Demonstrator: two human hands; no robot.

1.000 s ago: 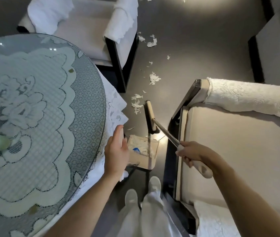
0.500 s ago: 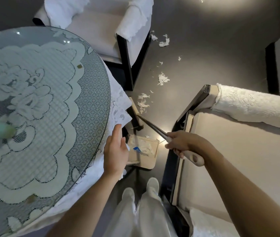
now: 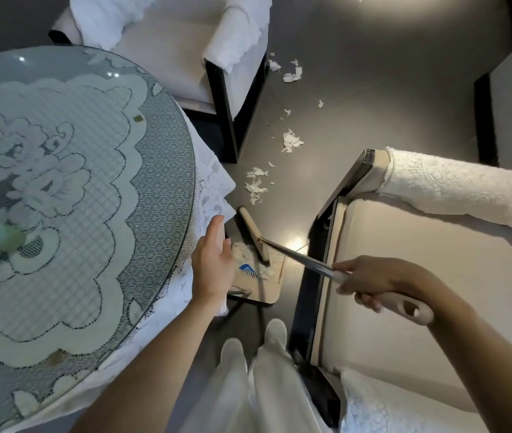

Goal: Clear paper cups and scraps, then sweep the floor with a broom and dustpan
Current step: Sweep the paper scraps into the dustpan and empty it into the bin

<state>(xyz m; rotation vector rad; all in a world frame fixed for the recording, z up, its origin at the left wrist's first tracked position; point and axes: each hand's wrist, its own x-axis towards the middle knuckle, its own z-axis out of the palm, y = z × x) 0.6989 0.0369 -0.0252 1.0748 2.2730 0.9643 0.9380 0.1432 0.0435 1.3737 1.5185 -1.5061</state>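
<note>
Scraps (image 3: 256,185) lie on floor (image 3: 373,104) just past broom (image 3: 253,232), its head over dustpan (image 3: 267,292); right hand (image 3: 370,279) grips the handle, left hand (image 3: 214,267) fingers straight above pan, so I'd reach beyond scraps, pull short low strokes, keep pan lip flat.

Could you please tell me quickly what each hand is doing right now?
Left hand: open, fingers straight, holding nothing visible.
Right hand: closed round the broom handle.
</note>
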